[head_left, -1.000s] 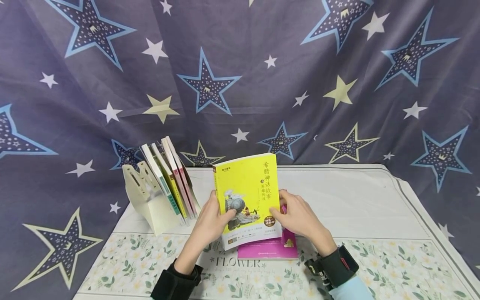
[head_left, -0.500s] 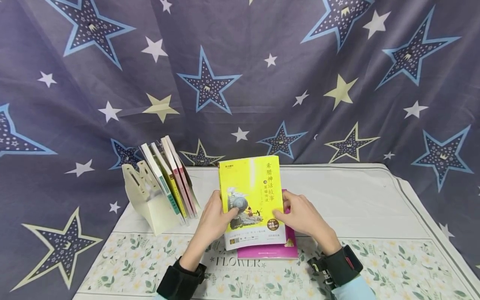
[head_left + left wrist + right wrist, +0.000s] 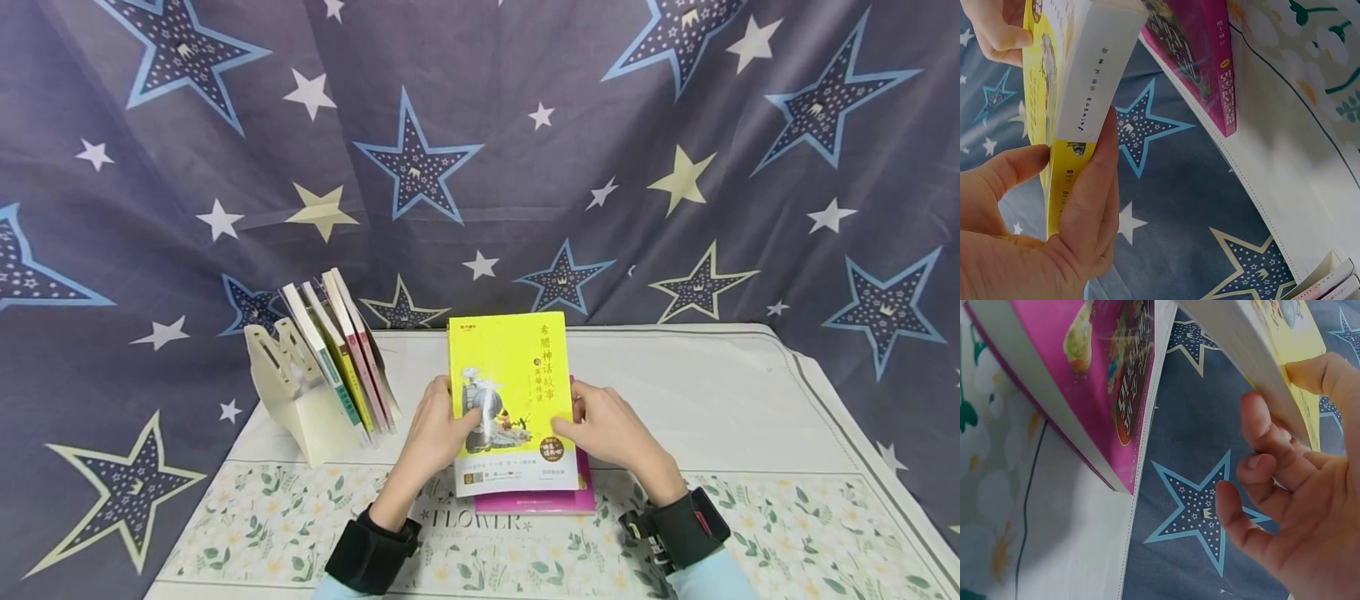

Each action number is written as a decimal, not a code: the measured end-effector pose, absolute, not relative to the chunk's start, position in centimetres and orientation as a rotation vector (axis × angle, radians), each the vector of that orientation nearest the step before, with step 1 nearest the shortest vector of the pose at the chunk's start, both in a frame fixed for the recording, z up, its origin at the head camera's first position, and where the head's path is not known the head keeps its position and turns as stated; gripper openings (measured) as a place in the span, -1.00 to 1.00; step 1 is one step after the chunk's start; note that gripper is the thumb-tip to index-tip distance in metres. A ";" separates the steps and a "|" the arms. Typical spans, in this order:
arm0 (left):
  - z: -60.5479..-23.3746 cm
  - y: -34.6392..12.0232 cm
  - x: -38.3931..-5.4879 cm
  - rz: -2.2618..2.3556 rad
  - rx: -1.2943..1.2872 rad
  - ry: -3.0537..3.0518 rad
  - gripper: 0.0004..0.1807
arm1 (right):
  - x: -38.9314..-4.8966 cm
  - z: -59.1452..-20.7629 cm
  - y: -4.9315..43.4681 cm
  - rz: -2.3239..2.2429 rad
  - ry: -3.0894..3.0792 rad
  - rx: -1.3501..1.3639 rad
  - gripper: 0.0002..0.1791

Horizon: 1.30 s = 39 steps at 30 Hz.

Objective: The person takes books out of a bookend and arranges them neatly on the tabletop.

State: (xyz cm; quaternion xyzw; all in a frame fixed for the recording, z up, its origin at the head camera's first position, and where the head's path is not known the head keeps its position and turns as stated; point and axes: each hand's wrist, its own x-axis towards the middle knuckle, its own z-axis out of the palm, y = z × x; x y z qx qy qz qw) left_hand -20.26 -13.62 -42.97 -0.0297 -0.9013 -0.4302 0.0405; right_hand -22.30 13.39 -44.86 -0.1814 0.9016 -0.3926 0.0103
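Both hands hold a yellow paperback book (image 3: 510,358) with a white lower band, its front cover facing up toward the head camera. My left hand (image 3: 437,429) grips the spine side, thumb on the cover and fingers behind, as the left wrist view shows along the spine (image 3: 1094,81). On the page-edge side, my right hand (image 3: 617,429) pinches the book, its thumb on the cover; the lower fingers (image 3: 1244,525) are loosely curled in the right wrist view. Beneath lies a magenta book (image 3: 536,502), mostly covered in the head view; both wrist views show a gap between the two books.
A cream book stand (image 3: 322,425) with several upright, leaning books (image 3: 348,358) stands at the left of the table. The table cover (image 3: 690,383) is white at the back, with a floral strip (image 3: 795,533) in front. A star-patterned curtain (image 3: 480,67) hangs behind.
The yellow book has shifted slightly right and straightened from its tilt, both hands moving with it. The magenta book and the stand have stayed put.
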 end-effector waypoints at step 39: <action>-44.6 -11.9 -20.9 -1.327 -0.138 -2.851 -0.26 | -23.1 -46.0 15.2 -1.163 2.668 -0.670 -0.70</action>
